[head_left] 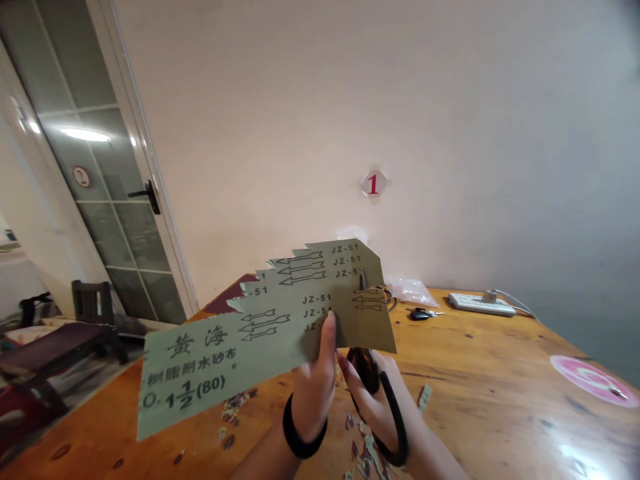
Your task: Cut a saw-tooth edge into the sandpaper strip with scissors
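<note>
Gripping the sheet (273,303), left hand (316,383), thumb on its printed face; head view. Sheet stands ahead of both hands, reaching far leftward. Right hand (383,393) wrapped round scissors (369,370), tip showing beyond left thumb. Scraps (369,455) below hands. Risks: unsupported left end could sag, skewing a cut; left thumb, sliding rightward, might get nicked.

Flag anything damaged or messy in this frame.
Two things: the printed sheet held in the left hand has a jagged, stepped upper-left edge that cuts off some lettering, while its lower edge runs straight. Loose scraps also litter the wooden table, scattered rather than gathered.
</note>
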Demonstrator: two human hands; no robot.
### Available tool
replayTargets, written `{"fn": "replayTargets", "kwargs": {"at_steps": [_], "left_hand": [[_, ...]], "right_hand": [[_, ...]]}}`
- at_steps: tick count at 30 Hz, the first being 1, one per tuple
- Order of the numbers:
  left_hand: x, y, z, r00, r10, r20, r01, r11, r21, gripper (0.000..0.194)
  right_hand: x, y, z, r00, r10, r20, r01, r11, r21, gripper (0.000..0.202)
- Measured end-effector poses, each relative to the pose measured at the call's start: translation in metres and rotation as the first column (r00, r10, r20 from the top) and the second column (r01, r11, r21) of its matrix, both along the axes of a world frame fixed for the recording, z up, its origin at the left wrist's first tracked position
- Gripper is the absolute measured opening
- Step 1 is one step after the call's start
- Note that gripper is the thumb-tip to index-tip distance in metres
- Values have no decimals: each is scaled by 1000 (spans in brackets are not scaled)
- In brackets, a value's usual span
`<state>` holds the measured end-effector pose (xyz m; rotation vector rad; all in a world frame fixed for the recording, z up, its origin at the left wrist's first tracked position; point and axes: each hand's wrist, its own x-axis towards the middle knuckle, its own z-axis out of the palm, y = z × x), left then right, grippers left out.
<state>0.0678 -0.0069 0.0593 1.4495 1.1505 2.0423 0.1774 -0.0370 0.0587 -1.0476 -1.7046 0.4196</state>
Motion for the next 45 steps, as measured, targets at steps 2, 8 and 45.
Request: {"fn": "replayTargets", "kwargs": {"at_steps": [2,8,45], "left_hand": [[-5,3,12,998,31,49,-31,999,8,34],[-26,14,46,945,-197,262,191,980,48,55],[-60,25,56,975,-148,166,156,987,-37,32]], "right_hand": [[3,0,1,999,18,-27,-20,997,-77,35],[15,0,10,997,78,-18,-80,978,-195,33],[-2,-7,11,989,115,93,-70,919,-389,34]]}}
